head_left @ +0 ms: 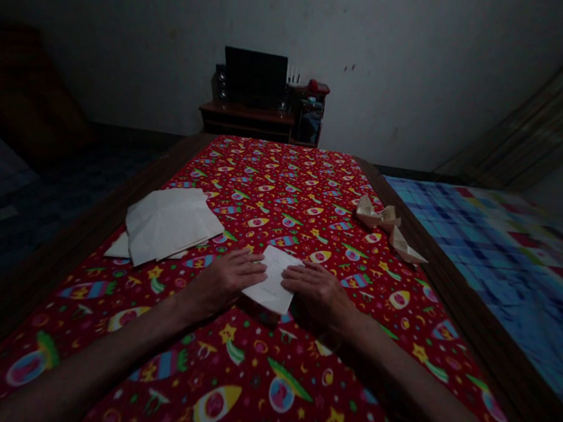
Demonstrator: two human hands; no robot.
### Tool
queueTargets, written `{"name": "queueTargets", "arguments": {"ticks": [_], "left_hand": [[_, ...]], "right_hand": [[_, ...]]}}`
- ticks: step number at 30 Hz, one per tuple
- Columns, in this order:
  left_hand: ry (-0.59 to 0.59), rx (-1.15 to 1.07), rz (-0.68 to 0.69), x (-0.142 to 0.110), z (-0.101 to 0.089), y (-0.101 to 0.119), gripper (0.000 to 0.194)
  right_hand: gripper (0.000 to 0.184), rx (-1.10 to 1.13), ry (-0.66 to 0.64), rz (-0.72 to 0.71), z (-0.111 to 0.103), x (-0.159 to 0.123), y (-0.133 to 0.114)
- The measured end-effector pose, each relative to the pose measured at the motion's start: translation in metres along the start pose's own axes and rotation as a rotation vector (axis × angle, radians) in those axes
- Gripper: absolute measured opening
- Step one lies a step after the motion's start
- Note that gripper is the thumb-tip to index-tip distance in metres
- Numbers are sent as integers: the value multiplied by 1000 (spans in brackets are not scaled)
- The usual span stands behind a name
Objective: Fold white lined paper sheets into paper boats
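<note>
A folded white paper sheet (273,278) lies on a red cloth (264,377) printed with rockets and stars. My left hand (227,279) rests flat on the paper's left edge, fingers pointing right. My right hand (316,288) presses flat on its right edge, fingers pointing left. The fingertips of both hands nearly meet over the paper. Neither hand grips it; both lie palm down.
A loose stack of white sheets (169,223) lies to the left. Several folded paper shapes (388,225) sit near the right edge. A blue checked mattress (497,260) lies to the right. A dark cabinet with a screen (263,98) stands by the far wall.
</note>
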State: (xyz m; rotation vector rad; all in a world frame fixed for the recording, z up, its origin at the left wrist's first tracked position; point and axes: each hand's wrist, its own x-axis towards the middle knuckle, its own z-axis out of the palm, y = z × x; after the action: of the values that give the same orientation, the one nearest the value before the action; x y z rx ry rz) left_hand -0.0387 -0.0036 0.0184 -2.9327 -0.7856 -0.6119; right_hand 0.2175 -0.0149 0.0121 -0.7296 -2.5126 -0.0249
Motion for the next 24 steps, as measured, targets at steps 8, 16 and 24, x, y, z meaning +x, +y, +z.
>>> {"name": "queueTargets", "arguments": {"ticks": [8,16,24], "left_hand": [[-6,-25,-112,-7,0,32,27],[73,-387,-206,-12,6,28,13],[53,-411,-248,-13,8,30,19]], "right_hand": [[23,-87,-93,-6,-10,-15,-22],[22,156,35,172,6,-31,-16],[16,296,25,381,0,-32,-19]]}}
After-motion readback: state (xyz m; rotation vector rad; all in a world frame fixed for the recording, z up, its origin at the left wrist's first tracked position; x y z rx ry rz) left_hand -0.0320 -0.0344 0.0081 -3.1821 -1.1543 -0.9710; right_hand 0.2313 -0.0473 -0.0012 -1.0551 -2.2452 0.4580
